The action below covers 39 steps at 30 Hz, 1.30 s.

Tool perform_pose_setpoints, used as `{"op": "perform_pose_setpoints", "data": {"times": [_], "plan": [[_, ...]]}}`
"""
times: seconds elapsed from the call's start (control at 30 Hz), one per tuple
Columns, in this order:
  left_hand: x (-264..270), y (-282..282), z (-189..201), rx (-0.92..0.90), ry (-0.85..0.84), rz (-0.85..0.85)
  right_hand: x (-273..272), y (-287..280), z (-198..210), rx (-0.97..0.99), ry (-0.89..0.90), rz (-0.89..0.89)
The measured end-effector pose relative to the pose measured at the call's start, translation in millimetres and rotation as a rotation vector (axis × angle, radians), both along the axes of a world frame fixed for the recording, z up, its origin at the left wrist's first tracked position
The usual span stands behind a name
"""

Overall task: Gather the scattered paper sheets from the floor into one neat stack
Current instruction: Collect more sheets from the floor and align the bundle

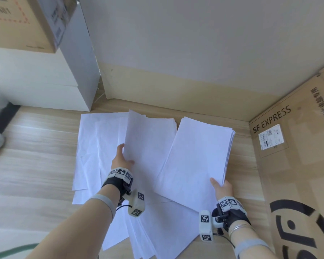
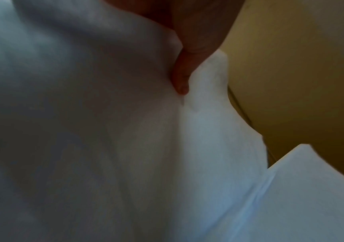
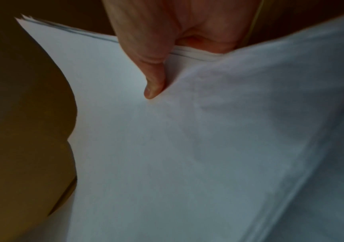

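Gripping paper bundles, left hand [image 1: 121, 157] and right hand [image 1: 223, 187] work beside an "SF EXPRESS" box [image 1: 295, 146].

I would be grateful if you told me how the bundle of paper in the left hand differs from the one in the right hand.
The left hand holds its bundle by the left edge; the right hand pinches its bundle at the near right corner. The right bundle overlaps the left bundle's right side. The right bundle's edges look squared, the left bundle's top edges fan unevenly. Both are plain white sheets, lifted above loose sheets on the floor.

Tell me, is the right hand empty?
No, the right hand grips a thick bundle of white paper sheets by its near corner, thumb on top.
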<state>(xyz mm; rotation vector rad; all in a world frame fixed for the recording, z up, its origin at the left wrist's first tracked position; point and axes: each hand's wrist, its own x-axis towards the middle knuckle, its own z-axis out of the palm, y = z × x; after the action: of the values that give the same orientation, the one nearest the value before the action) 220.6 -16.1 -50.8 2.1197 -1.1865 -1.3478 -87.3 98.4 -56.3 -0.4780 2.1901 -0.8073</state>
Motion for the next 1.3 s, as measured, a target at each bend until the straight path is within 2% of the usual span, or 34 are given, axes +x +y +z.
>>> {"op": "perform_pose_setpoints", "data": {"times": [0.13,0.37,0.47,0.53,0.67,0.73,0.87,1.03,1.1,1.17,1.23,1.3], "plan": [[8,-15,19,-0.170,0.039,0.013,-12,2,1,0.010,0.017,-0.010],[32,-44,66,-0.430,0.134,0.309,-25,-3,10,-0.001,0.035,-0.061],[31,-46,81,-0.436,0.122,0.344,-21,-8,11,-0.002,0.031,-0.035],[21,-45,80,-0.391,0.194,0.277,-11,-16,13,0.001,-0.020,0.008],[-12,-26,58,-0.274,0.326,0.001,21,-34,18,0.013,-0.148,0.099],[-25,-14,45,-0.206,0.299,-0.058,35,-39,23,0.009,-0.166,0.134],[-33,-6,28,-0.052,0.139,-0.210,39,-38,20,0.021,-0.187,0.187],[-30,3,32,0.030,0.237,-0.444,37,-33,25,0.072,-0.260,0.163],[-31,9,28,0.013,0.192,-0.546,34,-32,27,0.167,-0.391,0.137],[-35,14,25,0.006,0.162,-0.570,31,-34,19,0.193,-0.558,0.111],[-39,19,24,-0.019,0.099,-0.568,36,-33,20,0.094,-0.475,0.188],[-43,21,27,-0.079,-0.080,-0.592,37,-31,20,0.057,-0.252,0.284]]}}
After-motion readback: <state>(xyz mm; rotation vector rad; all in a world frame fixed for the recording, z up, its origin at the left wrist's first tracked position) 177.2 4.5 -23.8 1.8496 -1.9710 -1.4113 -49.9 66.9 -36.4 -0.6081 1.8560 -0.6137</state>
